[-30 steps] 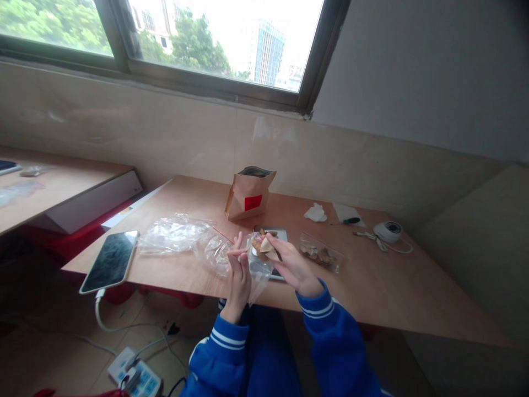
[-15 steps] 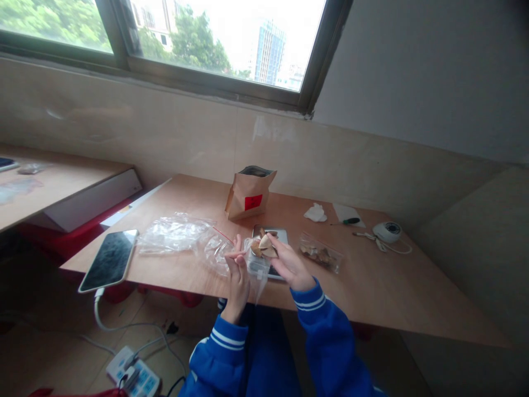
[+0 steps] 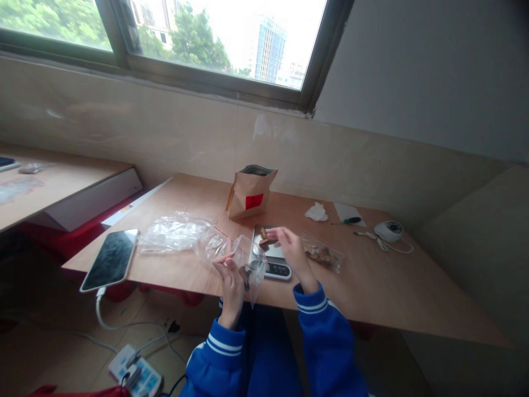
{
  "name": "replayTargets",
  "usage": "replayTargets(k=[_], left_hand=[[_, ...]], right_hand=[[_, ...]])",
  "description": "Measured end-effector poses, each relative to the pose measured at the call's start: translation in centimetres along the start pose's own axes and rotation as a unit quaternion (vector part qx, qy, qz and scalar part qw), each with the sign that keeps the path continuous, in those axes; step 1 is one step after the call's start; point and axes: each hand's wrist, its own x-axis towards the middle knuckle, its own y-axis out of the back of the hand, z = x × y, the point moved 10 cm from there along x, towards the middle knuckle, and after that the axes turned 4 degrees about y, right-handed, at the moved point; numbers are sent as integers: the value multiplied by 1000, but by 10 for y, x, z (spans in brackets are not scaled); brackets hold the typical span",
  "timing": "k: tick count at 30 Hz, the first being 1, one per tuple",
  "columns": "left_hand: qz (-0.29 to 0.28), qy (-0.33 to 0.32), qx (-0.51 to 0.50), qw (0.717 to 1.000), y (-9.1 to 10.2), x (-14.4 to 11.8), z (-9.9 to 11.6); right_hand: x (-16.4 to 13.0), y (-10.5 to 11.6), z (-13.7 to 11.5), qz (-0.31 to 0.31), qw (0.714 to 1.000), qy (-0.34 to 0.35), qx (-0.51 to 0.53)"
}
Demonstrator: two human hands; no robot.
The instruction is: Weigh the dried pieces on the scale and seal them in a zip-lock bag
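Observation:
My left hand (image 3: 232,286) is closed on a clear plastic zip bag (image 3: 255,259), its mouth spread beside the scale. Dark pieces show low in the bag, partly blurred. A small digital scale (image 3: 278,270) lies flat on the table, display toward me. Brown dried slices (image 3: 264,238) rest on its plate. Over the plate's right side, my right hand (image 3: 291,248) has its fingers stretched toward these slices, fingertips at their edge; no grip on them is visible. To the right lies a filled zip bag of similar slices (image 3: 322,256).
Behind the scale stands an open kraft pouch (image 3: 251,196) with a red label. Loose clear bags (image 3: 176,231) and a charging phone (image 3: 109,260) lie left. A crumpled tissue (image 3: 316,212), a screwdriver (image 3: 351,220) and a white dome camera (image 3: 388,231) are at the right.
My right hand has left the bag's mouth, where it held pale slices, and moved over the scale. My left hand has shifted slightly left with the bag, uncovering the scale's display.

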Motion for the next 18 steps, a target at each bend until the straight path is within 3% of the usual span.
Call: replayTargets(k=[2,4,8,11,15,18], left_hand=[[2,2,1,1000,4,-1,0],[-1,8,-2,1000,6,-2,-1],[-8,23,-7,1000,7,-4,-3],[-22,29,-16,999,6,-4,-3],[-35,28,-34,998,3,-6,0],[-40,39,-36,998,1,-8,0]], right_hand=[[11,5,13,35,990,47,-124],[20,-11,38,-3,976,48,-212],[23,-32,64,-24,958,59,-279],[17,-24,63,27,950,73,-302],[9,0,64,102,945,40,-307],[10,8,64,119,950,24,-287]])
